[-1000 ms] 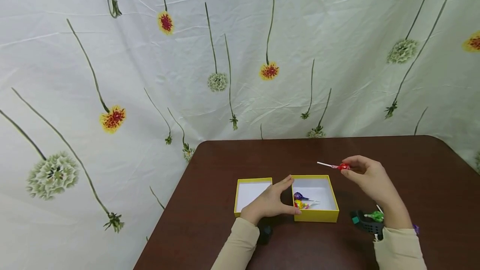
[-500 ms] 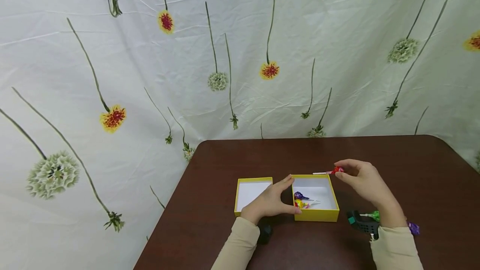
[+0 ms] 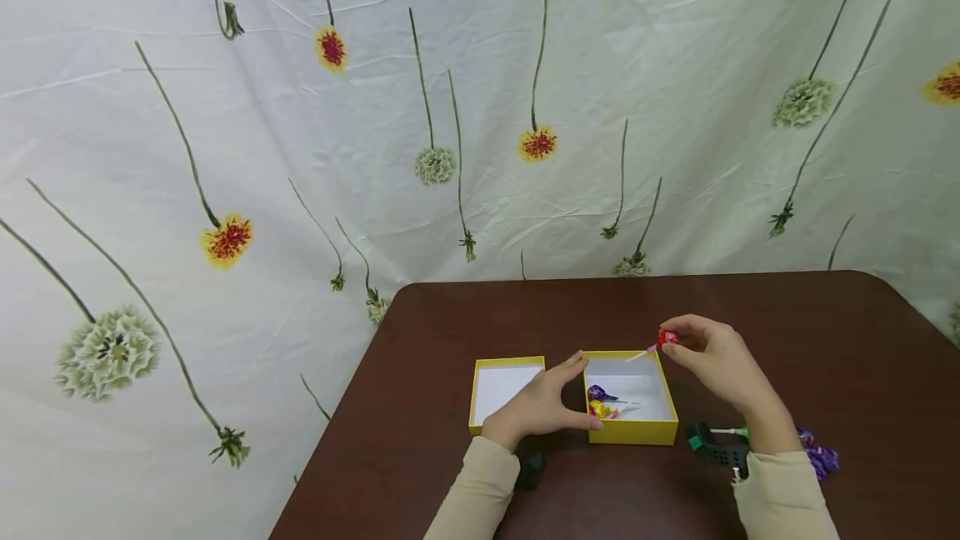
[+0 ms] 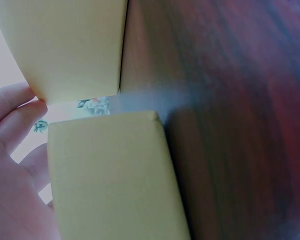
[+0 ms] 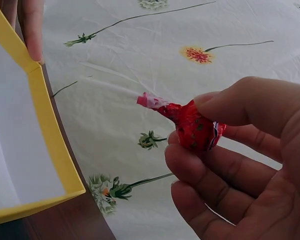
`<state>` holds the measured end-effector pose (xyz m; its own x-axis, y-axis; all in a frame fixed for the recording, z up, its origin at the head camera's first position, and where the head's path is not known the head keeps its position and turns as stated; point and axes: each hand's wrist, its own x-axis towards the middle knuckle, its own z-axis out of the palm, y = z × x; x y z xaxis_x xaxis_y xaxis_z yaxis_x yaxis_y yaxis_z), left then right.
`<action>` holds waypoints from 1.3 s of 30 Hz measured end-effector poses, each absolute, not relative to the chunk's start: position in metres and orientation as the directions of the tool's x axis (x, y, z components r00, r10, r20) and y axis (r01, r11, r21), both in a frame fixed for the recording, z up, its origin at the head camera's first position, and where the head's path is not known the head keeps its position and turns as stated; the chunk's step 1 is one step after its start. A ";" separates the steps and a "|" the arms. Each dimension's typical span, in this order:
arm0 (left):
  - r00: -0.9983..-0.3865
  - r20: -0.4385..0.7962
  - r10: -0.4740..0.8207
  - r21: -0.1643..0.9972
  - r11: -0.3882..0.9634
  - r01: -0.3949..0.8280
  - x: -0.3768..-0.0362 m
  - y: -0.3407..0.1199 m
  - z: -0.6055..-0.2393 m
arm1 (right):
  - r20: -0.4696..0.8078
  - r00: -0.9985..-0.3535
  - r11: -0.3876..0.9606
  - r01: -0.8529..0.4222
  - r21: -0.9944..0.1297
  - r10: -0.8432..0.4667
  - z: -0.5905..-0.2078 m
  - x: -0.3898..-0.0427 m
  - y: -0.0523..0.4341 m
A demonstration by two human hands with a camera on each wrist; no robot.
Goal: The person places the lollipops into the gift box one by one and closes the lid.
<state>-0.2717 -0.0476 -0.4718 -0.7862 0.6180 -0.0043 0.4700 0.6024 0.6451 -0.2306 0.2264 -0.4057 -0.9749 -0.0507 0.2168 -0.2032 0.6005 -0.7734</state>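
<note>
My right hand (image 3: 716, 357) pinches a red-wrapped lollipop (image 3: 664, 338) by its head, just over the far right corner of the open yellow box (image 3: 667, 407); the white stick points down-left toward the box. In the right wrist view the lollipop (image 5: 192, 125) sits between thumb and fingers beside the box wall (image 5: 50, 135). Inside the box lie a purple and a yellow lollipop (image 3: 603, 402). My left hand (image 3: 543, 402) rests against the box's left wall, thumb at the front corner, fingers at the far corner. The left wrist view shows the box side (image 4: 110, 175) close up.
The yellow lid (image 3: 480, 390) lies upturned left of the box, behind my left hand. A green lollipop (image 3: 731, 432) and a purple one (image 3: 819, 452) lie on the dark brown table (image 3: 862, 340) near my right wrist. A flowered cloth hangs behind.
My right hand carried the red lollipop left and down toward the box's far right corner, tipping the stick downward. The left hand stayed on the box.
</note>
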 end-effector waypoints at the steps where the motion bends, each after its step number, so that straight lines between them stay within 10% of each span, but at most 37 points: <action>1: -0.786 -0.006 0.618 0.647 0.602 0.468 -0.272 -0.048 -0.471 | 0.219 -0.974 0.599 -0.206 -0.774 -0.052 -0.406 -0.231 0.226; 39: -0.791 -0.016 0.612 0.637 0.616 0.463 -0.273 -0.047 -0.472 | 0.238 -0.958 0.499 -0.287 -0.817 -0.161 -0.424 -0.245 0.199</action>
